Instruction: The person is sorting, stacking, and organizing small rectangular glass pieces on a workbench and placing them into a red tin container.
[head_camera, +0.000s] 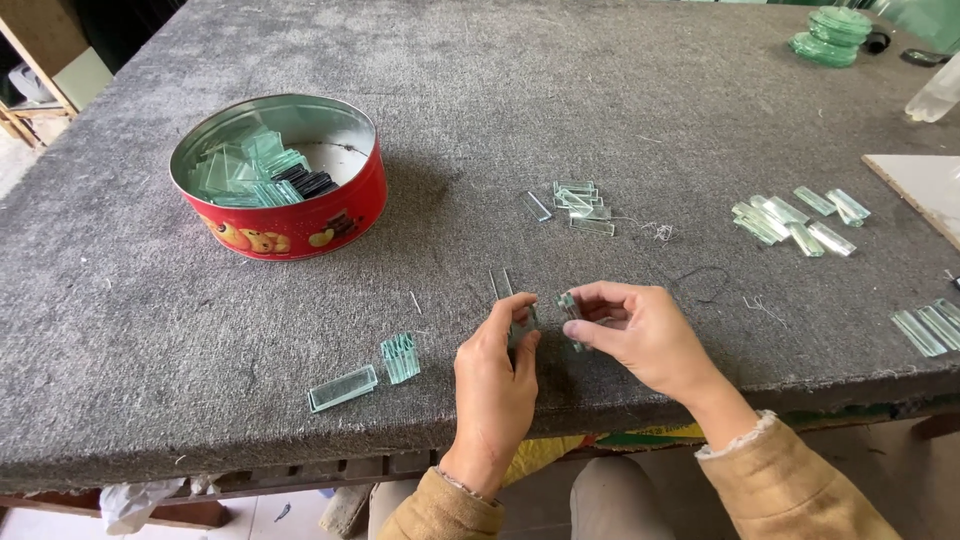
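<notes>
Head camera looks down on a grey, felt-like tabletop (600, 90) with a rough fibre surface. Both hands are at its near edge, wrists bent upward, sleeves tan. The left hand (497, 375) pinches a small glass strip (520, 328) between thumb and fingers. The right hand (640, 335) grips a second glass piece (571, 310) with its fingertips, just beside the first; whether the two pieces touch is unclear. All the glass is flat, rectangular and pale green with clear faces. To the left of the hands a small upright bundle of strips (400, 357) stands near a single flat strip (342, 388). Farther left, a round red tin (300, 235) holds more glass. Loose strips (578, 205) lie farther away, and another group (795, 222) lies to the right.
</notes>
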